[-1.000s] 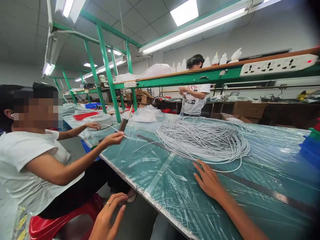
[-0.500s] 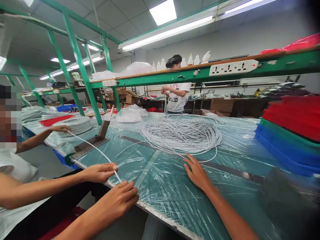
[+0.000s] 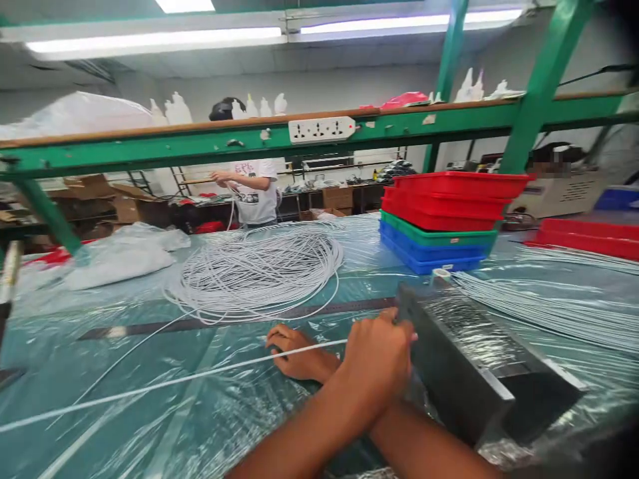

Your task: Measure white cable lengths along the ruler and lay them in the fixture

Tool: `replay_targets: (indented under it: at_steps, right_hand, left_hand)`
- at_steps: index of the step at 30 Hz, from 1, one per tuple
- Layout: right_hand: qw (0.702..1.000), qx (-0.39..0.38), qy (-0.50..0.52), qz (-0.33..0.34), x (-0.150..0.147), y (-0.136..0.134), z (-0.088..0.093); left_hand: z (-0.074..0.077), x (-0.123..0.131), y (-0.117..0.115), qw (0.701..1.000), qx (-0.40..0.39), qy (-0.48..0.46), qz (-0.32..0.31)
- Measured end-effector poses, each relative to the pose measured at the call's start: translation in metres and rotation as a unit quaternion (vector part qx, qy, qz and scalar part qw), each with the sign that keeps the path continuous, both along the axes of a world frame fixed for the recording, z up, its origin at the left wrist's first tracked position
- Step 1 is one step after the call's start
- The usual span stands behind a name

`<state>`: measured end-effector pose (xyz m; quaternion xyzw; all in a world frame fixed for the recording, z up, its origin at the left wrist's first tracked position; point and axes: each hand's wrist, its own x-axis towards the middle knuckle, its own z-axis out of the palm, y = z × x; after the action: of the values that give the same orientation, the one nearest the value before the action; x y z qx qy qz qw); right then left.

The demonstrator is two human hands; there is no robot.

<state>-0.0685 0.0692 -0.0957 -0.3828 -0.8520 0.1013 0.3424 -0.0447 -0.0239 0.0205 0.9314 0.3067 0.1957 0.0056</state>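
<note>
A thin white cable (image 3: 200,378) stretches from the left edge of the head view to my left hand (image 3: 380,349), which is closed around it. That hand is beside a dark metal channel-shaped block (image 3: 456,362) with a shiny top; I cannot tell whether they touch. My left forearm crosses over my right one. Beneath the cable, my right hand (image 3: 299,354) lies on the table with its fingers apart, just in front of a large loose coil of white cable (image 3: 262,273). A long steel ruler (image 3: 134,328) runs partly under the coil.
Stacked red, green and blue trays (image 3: 439,219) stand behind the metal block. Cut cable lengths (image 3: 549,309) lie at the right, near a red tray (image 3: 594,238). A plastic bag (image 3: 124,256) lies at the left. A green shelf beam (image 3: 200,150) spans above; a person (image 3: 254,193) stands beyond.
The view has swung right. My left hand has carried the cable rightward across my right arm to the metal block. The co-worker at the left has left the view.
</note>
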Motion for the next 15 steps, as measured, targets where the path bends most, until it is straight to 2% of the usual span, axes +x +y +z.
replay_targets:
  at_steps: [2,4,10,13,15]
  right_hand:
    - [1.000,-0.002,-0.007,-0.006,0.001,0.002,-0.001]
    - [1.000,-0.003,-0.009,-0.010,0.001,0.004,-0.005]
    - [0.999,0.008,-0.036,-0.010,-0.002,0.010,-0.008]
    - [0.996,0.018,-0.086,-0.031,-0.005,-0.005,0.000]
    - [0.991,0.013,-0.108,-0.081,0.000,-0.024,0.009]
  left_hand:
    - [0.003,0.025,0.004,0.999,-0.004,0.030,-0.032]
    - [0.002,0.038,0.005,0.997,-0.008,0.052,-0.049]
    - [-0.009,0.042,-0.001,0.997,-0.029,0.069,-0.033]
    - [-0.007,0.043,-0.005,0.996,-0.042,0.079,-0.026]
    - [-0.004,0.043,-0.008,0.994,-0.047,0.091,-0.026]
